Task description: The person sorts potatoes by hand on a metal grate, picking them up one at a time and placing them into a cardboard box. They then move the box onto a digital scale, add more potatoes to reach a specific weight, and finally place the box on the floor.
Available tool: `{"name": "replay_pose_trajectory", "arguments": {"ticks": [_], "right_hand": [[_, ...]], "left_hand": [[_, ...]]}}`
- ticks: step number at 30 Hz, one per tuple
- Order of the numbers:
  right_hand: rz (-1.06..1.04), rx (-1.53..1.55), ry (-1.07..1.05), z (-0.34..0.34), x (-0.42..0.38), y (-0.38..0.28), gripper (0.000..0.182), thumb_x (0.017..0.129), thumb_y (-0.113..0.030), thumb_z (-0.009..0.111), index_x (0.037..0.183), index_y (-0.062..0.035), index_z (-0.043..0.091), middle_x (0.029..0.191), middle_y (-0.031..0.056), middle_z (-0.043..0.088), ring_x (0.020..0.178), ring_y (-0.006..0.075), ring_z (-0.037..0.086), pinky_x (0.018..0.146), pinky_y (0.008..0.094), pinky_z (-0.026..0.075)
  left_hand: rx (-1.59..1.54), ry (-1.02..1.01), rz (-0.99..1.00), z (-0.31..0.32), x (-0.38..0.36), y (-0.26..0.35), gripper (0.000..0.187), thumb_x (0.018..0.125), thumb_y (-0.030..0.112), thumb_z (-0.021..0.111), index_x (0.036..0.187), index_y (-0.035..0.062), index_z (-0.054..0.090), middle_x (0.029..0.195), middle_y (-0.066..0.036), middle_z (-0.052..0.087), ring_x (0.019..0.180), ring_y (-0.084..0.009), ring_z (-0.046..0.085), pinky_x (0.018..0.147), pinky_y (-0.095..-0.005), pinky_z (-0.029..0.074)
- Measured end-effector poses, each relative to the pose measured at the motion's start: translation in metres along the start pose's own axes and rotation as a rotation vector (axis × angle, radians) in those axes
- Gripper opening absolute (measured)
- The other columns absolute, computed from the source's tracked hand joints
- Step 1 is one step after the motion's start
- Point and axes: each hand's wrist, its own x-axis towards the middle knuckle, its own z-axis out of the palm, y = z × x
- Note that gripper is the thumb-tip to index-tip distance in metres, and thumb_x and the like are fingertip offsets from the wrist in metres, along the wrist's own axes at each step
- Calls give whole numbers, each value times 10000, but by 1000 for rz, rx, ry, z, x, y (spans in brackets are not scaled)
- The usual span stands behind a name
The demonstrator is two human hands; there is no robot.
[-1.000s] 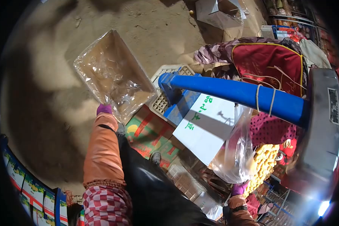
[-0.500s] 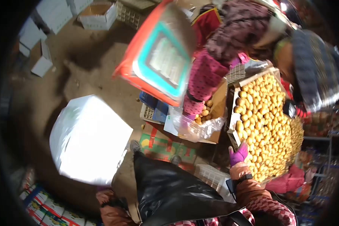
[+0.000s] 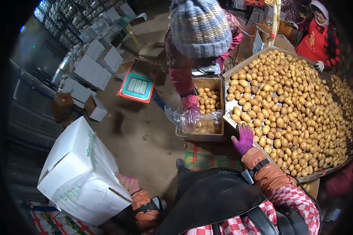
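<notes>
A white cardboard box (image 3: pixel 80 168) with green print and clear plastic film is tilted at the lower left. My left hand (image 3: pixel 128 184), in a pink glove, grips its near right side; the box partly covers the fingers. My right hand (image 3: pixel 244 140), in a purple glove, rests with fingers apart on the near rim of a large sorting tray (image 3: pixel 233 119). Many potatoes (image 3: pixel 290 113) spread across that tray, close to my right fingertips.
Opposite me a co-worker in a knit hat (image 3: pixel 200 29) reaches into a plastic-lined carton (image 3: pixel 222 105) of potatoes. A red-and-teal scale display (image 3: pixel 138 87) stands left of them. Another person in a red apron (image 3: pixel 313 41) works beyond the tray. White cartons (image 3: pixel 93 70) are stacked at the back left.
My view has shifted, bringing in more of the tray and the far person. The white box has turned, showing its printed side and film. My right hand stays by the tray's rim.
</notes>
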Motion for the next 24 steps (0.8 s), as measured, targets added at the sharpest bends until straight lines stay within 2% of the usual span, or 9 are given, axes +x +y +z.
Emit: {"name": "replay_pose_trajectory", "arguments": {"ticks": [2, 10, 17, 22, 24], "right_hand": [[-39, 79, 45, -2, -3, 10, 788, 770, -424, 685, 1434, -120, 390, 1467, 183, 385, 1381, 402, 284, 1126, 546, 190], [4, 0, 131, -40, -29, 53, 768, 705, -404, 734, 1363, -122, 456, 1433, 157, 394, 1364, 414, 288, 1129, 579, 164], [29, -5, 105, -46, -38, 57, 768, 708, -390, 731, 1377, -140, 449, 1427, 156, 395, 1365, 414, 282, 1133, 576, 164], [94, -3, 12, -46, -35, 60, 781, 745, -391, 715, 1418, -127, 419, 1487, 162, 361, 1387, 422, 262, 1149, 538, 160], [98, -8, 45, -41, -36, 63, 789, 730, -399, 718, 1412, -135, 422, 1467, 158, 375, 1383, 410, 268, 1140, 548, 168]], "left_hand": [[176, -37, -10, -19, -9, 1, 345, 898, 338, 579, 1131, 92, 646, 932, -163, 682, 852, -303, 670, 747, -432, 543], [621, -232, -63, -41, -49, -17, 352, 900, 334, 568, 1151, 98, 641, 939, -158, 684, 866, -299, 672, 765, -428, 543], [810, -404, -55, -37, -51, -25, 359, 902, 329, 558, 1169, 102, 636, 944, -153, 685, 878, -296, 674, 780, -425, 544], [901, -543, -14, -15, -30, -45, 364, 904, 327, 551, 1181, 105, 633, 948, -150, 686, 886, -293, 675, 791, -423, 544], [923, -610, 8, -3, -26, -54, 367, 904, 325, 549, 1187, 107, 632, 949, -148, 687, 890, -292, 676, 796, -422, 545]]}}
